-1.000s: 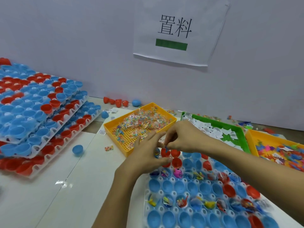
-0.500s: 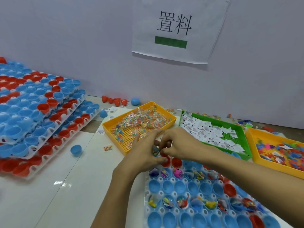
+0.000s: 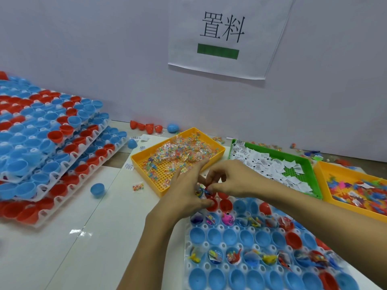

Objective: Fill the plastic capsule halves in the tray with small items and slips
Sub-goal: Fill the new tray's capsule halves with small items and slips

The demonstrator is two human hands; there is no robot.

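A white tray in front of me holds rows of blue and red capsule halves. Two of its rows hold small toys and slips; the others look empty. Both hands meet over the tray's far left corner. My left hand cups several small packets against its palm, thumb by a red half. My right hand pinches a small blue item just above that red half.
Behind the hands stands a yellow bin of clear bead packets. To the right are a green bin of white slips and an orange bin of coloured toys. Stacked capsule trays fill the left; loose halves lie about.
Both hands have come down and toward me, from over the yellow bin's edge to just above the far red halves. They have stayed together the whole time.
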